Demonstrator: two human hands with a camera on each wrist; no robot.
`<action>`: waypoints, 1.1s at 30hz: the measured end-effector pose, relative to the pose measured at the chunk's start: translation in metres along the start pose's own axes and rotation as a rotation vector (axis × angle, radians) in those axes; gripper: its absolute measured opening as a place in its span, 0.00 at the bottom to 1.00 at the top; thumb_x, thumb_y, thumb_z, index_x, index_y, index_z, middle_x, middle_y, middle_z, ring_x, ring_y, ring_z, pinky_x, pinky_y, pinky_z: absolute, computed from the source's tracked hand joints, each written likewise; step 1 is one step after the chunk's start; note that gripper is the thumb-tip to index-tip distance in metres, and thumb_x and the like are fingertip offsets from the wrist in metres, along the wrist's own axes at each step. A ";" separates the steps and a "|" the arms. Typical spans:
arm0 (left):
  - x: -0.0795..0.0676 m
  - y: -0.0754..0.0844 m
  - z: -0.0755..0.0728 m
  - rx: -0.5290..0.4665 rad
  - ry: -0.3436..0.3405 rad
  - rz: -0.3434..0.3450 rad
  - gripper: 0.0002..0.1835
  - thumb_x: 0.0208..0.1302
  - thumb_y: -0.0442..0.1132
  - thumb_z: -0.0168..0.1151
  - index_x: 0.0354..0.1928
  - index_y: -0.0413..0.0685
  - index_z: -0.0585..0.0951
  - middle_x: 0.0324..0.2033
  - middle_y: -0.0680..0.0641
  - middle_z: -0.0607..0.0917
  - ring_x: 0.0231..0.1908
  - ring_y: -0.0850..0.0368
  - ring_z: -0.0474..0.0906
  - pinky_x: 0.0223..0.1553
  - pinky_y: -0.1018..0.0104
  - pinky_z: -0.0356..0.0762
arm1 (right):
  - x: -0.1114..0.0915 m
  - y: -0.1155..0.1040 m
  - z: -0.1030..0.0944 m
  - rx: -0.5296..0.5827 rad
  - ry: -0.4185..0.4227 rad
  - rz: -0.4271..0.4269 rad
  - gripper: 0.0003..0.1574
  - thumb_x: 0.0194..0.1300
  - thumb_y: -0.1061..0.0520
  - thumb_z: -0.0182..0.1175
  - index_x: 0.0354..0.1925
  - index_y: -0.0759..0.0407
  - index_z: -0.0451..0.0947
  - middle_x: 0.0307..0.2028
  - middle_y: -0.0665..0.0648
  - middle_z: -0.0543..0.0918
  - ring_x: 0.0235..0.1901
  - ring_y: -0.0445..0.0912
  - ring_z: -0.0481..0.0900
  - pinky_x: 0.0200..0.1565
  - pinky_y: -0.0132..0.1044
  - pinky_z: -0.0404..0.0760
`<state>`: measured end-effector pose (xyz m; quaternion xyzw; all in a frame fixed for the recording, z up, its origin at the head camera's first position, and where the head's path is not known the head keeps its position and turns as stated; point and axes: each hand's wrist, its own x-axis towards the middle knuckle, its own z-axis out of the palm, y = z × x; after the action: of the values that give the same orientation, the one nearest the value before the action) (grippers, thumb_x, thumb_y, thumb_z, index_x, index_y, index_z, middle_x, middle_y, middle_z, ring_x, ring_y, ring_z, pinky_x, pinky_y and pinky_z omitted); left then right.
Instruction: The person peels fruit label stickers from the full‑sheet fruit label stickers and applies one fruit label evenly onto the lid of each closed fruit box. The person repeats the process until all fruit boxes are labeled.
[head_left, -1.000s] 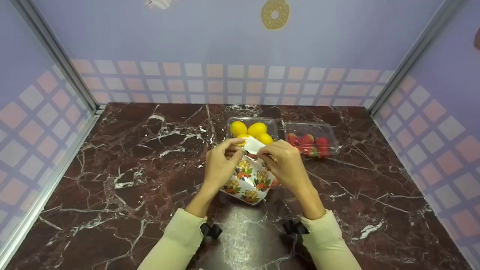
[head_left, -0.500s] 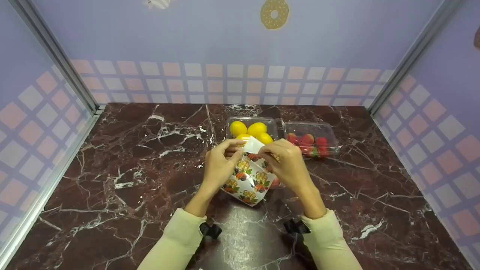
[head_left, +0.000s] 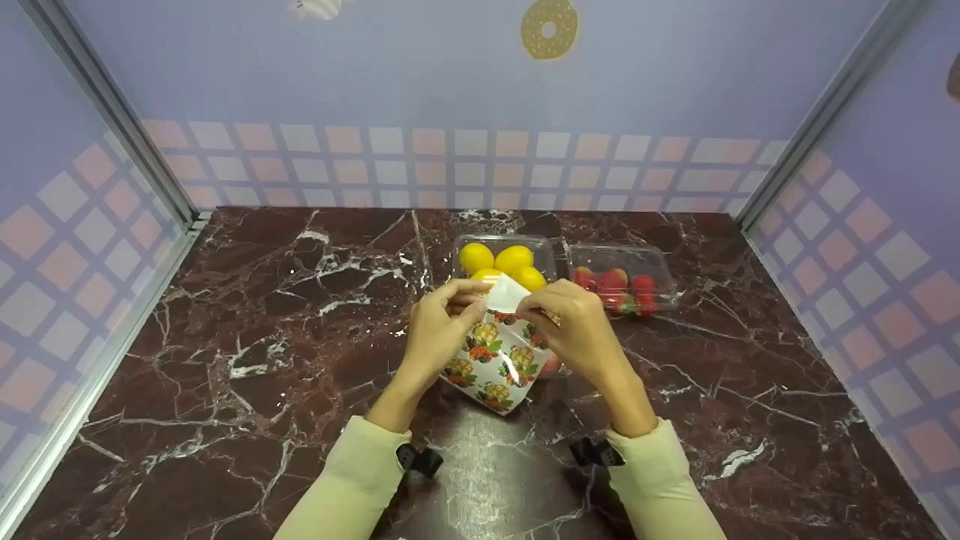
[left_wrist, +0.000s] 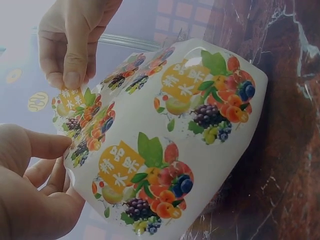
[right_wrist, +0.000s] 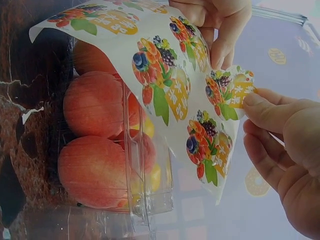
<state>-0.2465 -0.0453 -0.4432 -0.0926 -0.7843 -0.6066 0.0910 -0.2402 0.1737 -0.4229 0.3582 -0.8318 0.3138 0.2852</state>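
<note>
My left hand (head_left: 439, 330) pinches a white sheet of fruit-print stickers (head_left: 499, 364) by its upper left part. My right hand (head_left: 574, 326) pinches the edge of one sticker (right_wrist: 227, 92), which lifts away from the sheet in the right wrist view. A plain white patch (head_left: 507, 294) shows at the sheet's far end, between both hands. The sheet hangs curved over a clear plastic box (right_wrist: 132, 200) of peaches (right_wrist: 92, 170), which it mostly hides from the head view. In the left wrist view, fingertips of the left hand (left_wrist: 35, 185) hold the sheet's edge.
Behind the hands stands a clear box (head_left: 551, 251) of lemons (head_left: 514, 259). To its right is another clear box (head_left: 660, 259) with strawberries (head_left: 613, 279). A dark marble tabletop (head_left: 300, 390) lies under everything, with patterned panels (head_left: 450, 97) on three sides.
The plain white patch at the sheet's far end shows a little larger, and the printed part has shifted slightly toward the person. Both hands keep their grip almost in place.
</note>
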 end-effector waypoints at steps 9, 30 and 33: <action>0.001 0.002 -0.003 -0.095 -0.039 -0.053 0.13 0.66 0.29 0.69 0.50 0.46 0.90 0.40 0.46 0.90 0.38 0.53 0.83 0.41 0.67 0.83 | -0.001 0.001 -0.004 0.029 -0.019 -0.023 0.08 0.60 0.68 0.75 0.35 0.57 0.90 0.34 0.50 0.91 0.36 0.45 0.84 0.40 0.38 0.84; 0.002 -0.003 -0.002 -0.075 0.016 -0.023 0.18 0.67 0.30 0.69 0.57 0.50 0.89 0.45 0.47 0.91 0.44 0.53 0.84 0.46 0.64 0.85 | 0.000 -0.001 -0.010 0.103 0.003 -0.002 0.07 0.62 0.66 0.75 0.37 0.56 0.91 0.35 0.50 0.92 0.35 0.42 0.84 0.40 0.34 0.83; 0.002 -0.003 -0.002 -0.082 0.023 -0.011 0.17 0.67 0.30 0.69 0.56 0.47 0.90 0.44 0.45 0.91 0.43 0.53 0.85 0.46 0.65 0.85 | 0.000 -0.001 -0.011 0.132 0.011 0.016 0.07 0.62 0.67 0.75 0.37 0.57 0.91 0.35 0.51 0.92 0.35 0.42 0.84 0.38 0.35 0.83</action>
<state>-0.2492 -0.0481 -0.4450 -0.0851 -0.7582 -0.6397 0.0930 -0.2368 0.1805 -0.4154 0.3679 -0.8106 0.3722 0.2628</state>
